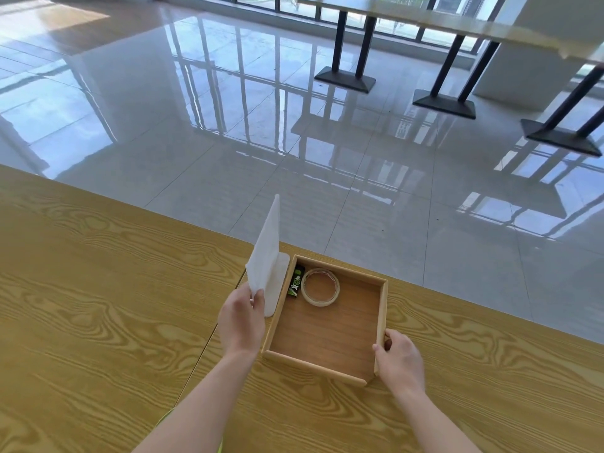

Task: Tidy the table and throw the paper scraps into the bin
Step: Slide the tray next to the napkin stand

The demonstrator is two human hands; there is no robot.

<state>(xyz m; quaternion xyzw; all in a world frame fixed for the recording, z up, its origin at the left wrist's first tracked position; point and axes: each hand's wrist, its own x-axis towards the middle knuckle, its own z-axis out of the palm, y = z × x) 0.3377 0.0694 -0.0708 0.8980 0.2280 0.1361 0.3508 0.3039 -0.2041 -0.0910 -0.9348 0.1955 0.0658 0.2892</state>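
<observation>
My left grip point(241, 322) pinches the lower corner of a white paper sheet point(265, 253), thumb and fingers closed on it; the sheet stands upright, its folded flap lying over the left wall of the wooden tray point(381, 310). My right grip point(399, 358) clasps the tray's near right corner, thumb inside the wall. Inside the tray, at the far left, I see a roll of clear tape point(320, 287) lying flat, just beside a small black-and-green packet point(296, 282). The tray rests on the wood-grain bench point(98, 305) near its far edge. Beyond lies glossy tiled floor point(228, 125).
</observation>
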